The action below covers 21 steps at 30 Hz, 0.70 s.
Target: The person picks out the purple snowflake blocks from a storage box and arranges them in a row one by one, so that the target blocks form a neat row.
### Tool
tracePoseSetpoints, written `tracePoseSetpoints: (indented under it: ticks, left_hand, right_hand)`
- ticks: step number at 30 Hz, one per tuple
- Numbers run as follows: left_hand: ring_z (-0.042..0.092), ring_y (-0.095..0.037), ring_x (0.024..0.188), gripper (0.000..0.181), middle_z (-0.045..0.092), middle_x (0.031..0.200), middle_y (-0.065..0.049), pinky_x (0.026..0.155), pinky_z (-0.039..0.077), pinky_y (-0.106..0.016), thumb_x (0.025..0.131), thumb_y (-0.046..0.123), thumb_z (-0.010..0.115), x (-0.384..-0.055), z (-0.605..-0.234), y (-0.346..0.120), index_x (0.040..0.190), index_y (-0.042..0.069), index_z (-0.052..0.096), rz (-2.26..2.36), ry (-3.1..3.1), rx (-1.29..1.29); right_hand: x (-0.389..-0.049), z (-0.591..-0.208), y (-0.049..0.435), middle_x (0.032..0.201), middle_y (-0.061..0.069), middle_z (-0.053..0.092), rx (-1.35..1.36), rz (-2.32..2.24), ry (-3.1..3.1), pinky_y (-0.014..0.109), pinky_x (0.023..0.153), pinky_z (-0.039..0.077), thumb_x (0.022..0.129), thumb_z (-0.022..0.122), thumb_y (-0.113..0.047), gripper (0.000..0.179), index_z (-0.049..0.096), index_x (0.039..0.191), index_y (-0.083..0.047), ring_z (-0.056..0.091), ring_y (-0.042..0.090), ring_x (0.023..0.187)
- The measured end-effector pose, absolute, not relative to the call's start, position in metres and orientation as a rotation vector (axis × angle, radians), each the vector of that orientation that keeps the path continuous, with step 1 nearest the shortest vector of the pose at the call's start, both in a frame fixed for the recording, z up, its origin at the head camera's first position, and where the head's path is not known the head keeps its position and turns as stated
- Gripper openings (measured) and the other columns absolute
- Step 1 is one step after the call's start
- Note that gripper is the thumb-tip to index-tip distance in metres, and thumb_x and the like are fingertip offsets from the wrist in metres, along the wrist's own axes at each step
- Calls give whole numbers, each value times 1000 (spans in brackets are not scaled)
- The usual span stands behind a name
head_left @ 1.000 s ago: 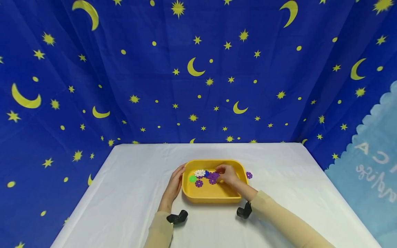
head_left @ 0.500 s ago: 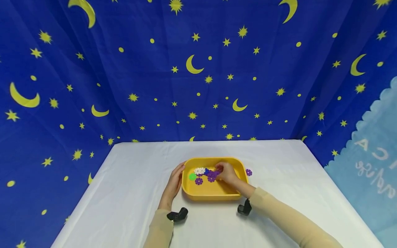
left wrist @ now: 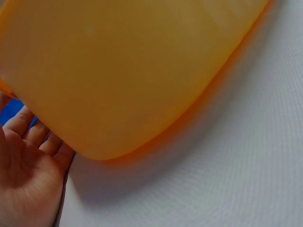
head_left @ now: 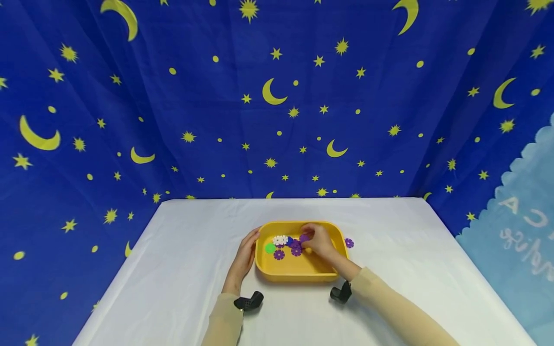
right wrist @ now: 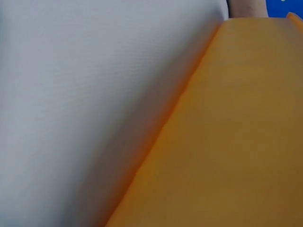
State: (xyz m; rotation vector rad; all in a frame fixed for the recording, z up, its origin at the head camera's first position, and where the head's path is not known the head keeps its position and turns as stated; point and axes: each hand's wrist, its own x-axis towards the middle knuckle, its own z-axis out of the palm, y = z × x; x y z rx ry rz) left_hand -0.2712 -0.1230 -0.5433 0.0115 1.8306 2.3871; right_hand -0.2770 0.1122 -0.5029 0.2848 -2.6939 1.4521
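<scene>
A yellow plastic tub (head_left: 298, 277) stands on the white-covered table, with its outer wall filling much of both wrist views. My left hand (head_left: 244, 254) rests along the tub's left side, its fingers (left wrist: 35, 135) fairly straight against the wall. Reaching over the near right rim, my right hand (head_left: 319, 241) pinches a purple snowflake disc (head_left: 304, 238) inside the tub. Left of that hand lie more purple snowflake discs (head_left: 279, 254), a blue disc (head_left: 290, 241), white discs (head_left: 280, 240) and a green disc (head_left: 270, 248). The right hand's fingers are hidden from the right wrist view.
One purple snowflake disc (head_left: 349, 243) lies on the table (head_left: 389, 250) just outside the tub's right wall. A blue curtain (head_left: 225, 110) with yellow moons and stars surrounds the table's back and sides. A light blue lettered cloth (head_left: 519, 216) hangs at right.
The right hand has shifted slightly within the tub, and the purple disc at its fingertips now shows more plainly. The left hand and the tub stay in place.
</scene>
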Motion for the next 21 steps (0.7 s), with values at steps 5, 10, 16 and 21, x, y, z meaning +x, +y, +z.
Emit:
tracePoseSetpoints:
  ticks: [5, 10, 16, 21]
  left_hand:
    - [48, -14, 126, 54, 44, 145, -17, 108, 41, -24, 98, 34, 50, -273, -545, -124, 139, 0, 44, 2400, 1823, -1]
    - [44, -19, 131, 54, 42, 146, -17, 112, 38, -29, 98, 34, 49, -273, -545, -123, 140, 1, 44, 2390, 1829, 7]
    - [46, -15, 128, 52, 43, 146, -16, 109, 40, -25, 99, 34, 48, -272, -545, -122, 139, 1, 45, 2383, 1826, 41]
    - [48, -13, 125, 51, 44, 145, -16, 109, 41, -26, 99, 31, 47, -272, -546, -124, 139, 0, 44, 2394, 1822, 49]
  right_hand:
    - [-276, -500, 115, 95, 19, 69, 318, 1433, -2605, 40, 80, 56, 69, 76, 11, 34, 67, 102, 6, 64, 28, 87]
    - [-270, -494, 119, 99, 20, 69, 288, 1465, -2551, 43, 84, 55, 71, 77, 5, 37, 66, 106, 7, 63, 30, 90]
    - [-260, -489, 126, 101, 20, 69, 228, 1478, -2502, 42, 86, 54, 71, 76, 5, 40, 65, 109, 7, 63, 31, 93]
    - [-255, -490, 136, 103, 24, 68, 231, 1498, -2417, 37, 85, 55, 71, 76, 7, 39, 65, 108, 8, 64, 32, 93]
